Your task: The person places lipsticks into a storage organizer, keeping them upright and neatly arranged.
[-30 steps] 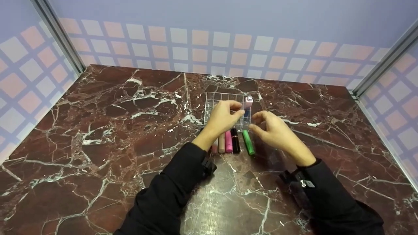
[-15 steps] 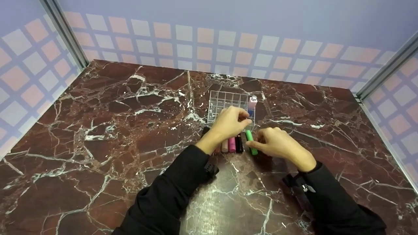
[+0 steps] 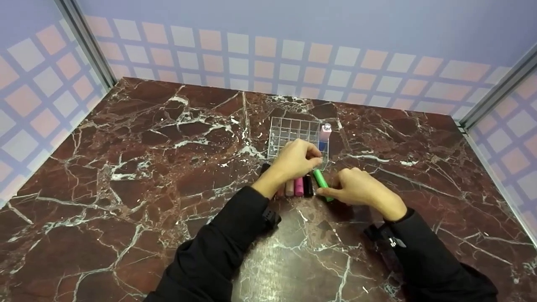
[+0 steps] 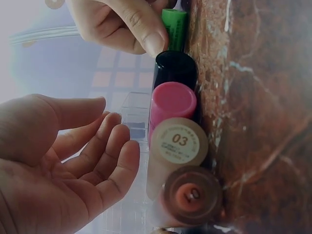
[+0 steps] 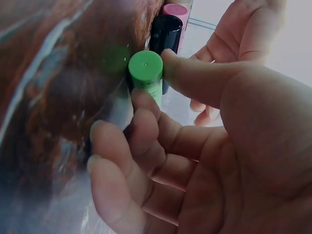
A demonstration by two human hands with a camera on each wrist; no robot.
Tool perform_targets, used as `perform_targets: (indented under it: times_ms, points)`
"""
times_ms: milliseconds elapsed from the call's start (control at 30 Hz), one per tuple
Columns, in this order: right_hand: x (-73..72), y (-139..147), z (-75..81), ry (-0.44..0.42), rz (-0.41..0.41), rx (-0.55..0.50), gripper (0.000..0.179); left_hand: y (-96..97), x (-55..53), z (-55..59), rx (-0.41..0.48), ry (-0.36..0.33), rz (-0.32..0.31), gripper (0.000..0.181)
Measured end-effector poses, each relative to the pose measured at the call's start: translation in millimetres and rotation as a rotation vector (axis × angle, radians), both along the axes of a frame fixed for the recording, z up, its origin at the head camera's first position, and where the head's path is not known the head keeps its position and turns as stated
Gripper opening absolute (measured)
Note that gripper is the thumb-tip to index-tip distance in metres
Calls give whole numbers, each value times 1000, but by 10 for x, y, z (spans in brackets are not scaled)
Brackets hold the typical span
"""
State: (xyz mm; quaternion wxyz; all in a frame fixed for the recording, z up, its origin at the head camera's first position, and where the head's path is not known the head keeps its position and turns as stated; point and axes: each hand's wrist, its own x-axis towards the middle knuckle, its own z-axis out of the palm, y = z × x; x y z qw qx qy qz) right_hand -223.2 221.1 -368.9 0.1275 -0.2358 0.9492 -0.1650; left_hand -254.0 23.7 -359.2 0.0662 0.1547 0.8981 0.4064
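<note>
A green tube [image 3: 320, 178], tilted on the tabletop, is pinched near its closer end by the thumb and index finger of my right hand [image 3: 358, 187]. In the right wrist view the round green end [image 5: 146, 66] shows between thumb and fingertip. My left hand [image 3: 294, 158] hovers over the front of a clear compartment organizer [image 3: 269, 140], fingers loosely bent, nothing in them. Beside the green tube lie a black tube [image 4: 176, 68], a pink one [image 4: 173, 100], a beige one marked 03 [image 4: 179, 141] and a brownish one [image 4: 190, 197]. The left forearm partly hides this row.
A pink bottle with a silvery top [image 3: 325, 132] stands in the organizer's right column, with something blue [image 3: 322, 145] in front of it. Another dark tube [image 3: 264, 168] lies left of the left wrist. Tiled-pattern panels [image 3: 285, 63] enclose the marble table [image 3: 168, 235].
My right hand came down from beside the organizer to the green tube and took hold of it; the tube's angle has shifted slightly. The left hand moved slightly right and stayed empty.
</note>
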Motion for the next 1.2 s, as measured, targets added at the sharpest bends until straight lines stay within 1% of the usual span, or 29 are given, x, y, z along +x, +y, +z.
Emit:
perform_targets:
  times_ms: [167, 267, 467, 667, 967, 1200]
  points:
    - [3, -10, -9, -8, 22, 29, 57, 1, 14, -13, 27, -17, -25, 21]
    - [4, -17, -9, -19, 30, 35, 58, 6, 24, -23, 50, -42, -37, 20]
    - [-2, -15, -1, -54, 57, 23, 49, 21, 29, -42, 85, -76, -40, 19]
    - [-8, -14, 9, -113, 42, -3, 42, 18, 24, -49, 62, -56, -36, 18]
    - [-18, -9, 6, -121, 32, -7, 39, 10, 30, -43, 51, -59, -22, 17]
    - [8, -5, 81, -125, 9, -34, 36, 14, 22, -41, 51, -55, -16, 18]
